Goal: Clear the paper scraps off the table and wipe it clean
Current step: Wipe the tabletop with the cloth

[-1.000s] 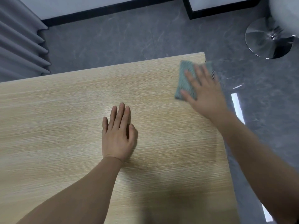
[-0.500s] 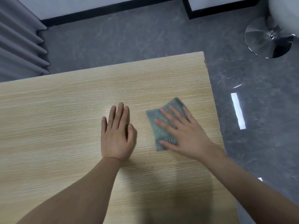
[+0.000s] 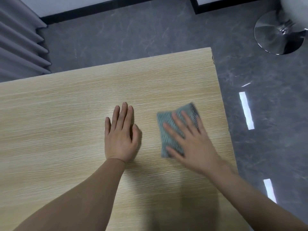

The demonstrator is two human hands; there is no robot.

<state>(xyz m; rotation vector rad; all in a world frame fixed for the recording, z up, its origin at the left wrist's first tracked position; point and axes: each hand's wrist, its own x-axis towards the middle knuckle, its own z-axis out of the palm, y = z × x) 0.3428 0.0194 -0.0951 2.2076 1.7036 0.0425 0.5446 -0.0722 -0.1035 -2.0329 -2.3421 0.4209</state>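
Right hand (image 3: 195, 144) presses the cloth (image 3: 168, 130) flat on the table (image 3: 58, 130), fingers straight. Left hand (image 3: 120, 137), at 9 o'clock of cloth, rests flat, fingers straight.

Both bare forearms reach forward from the bottom edge. The left hand (image 3: 120, 137) lies flat, palm down, its 4 fingers straight and close together and the thumb slightly out. The right hand (image 3: 194, 144) is also flat, palm down, with fingers spread and straight, angled toward the left and slightly blurred.
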